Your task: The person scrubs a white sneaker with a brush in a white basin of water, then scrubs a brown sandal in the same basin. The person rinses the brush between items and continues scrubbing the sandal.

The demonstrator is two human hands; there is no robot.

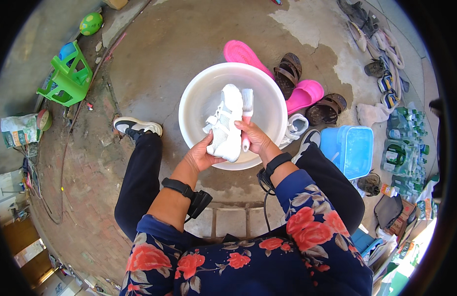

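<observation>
Over a white plastic basin point(184, 105), my left hand point(200, 153) grips a white mesh sneaker point(225, 127) near its heel end. The sneaker lies on its side, with its straps and mesh upper facing up. My right hand point(256, 137) has a scrub brush point(247, 101) with a pink handle and pale bristles, held alongside the sneaker. The right thumb touches the sneaker's edge. Partly behind the basin's right rim is another white shoe point(297, 125), resting on the ground. The contents of the basin are hard to make out.
Pink slippers point(306, 95) and brown sandals point(287, 74) lie beyond the basin, to the right. A blue bucket point(347, 151) stands by my right leg, with packs of plastic bottles point(404, 157) past it. On the left is a tipped green stool point(71, 76).
</observation>
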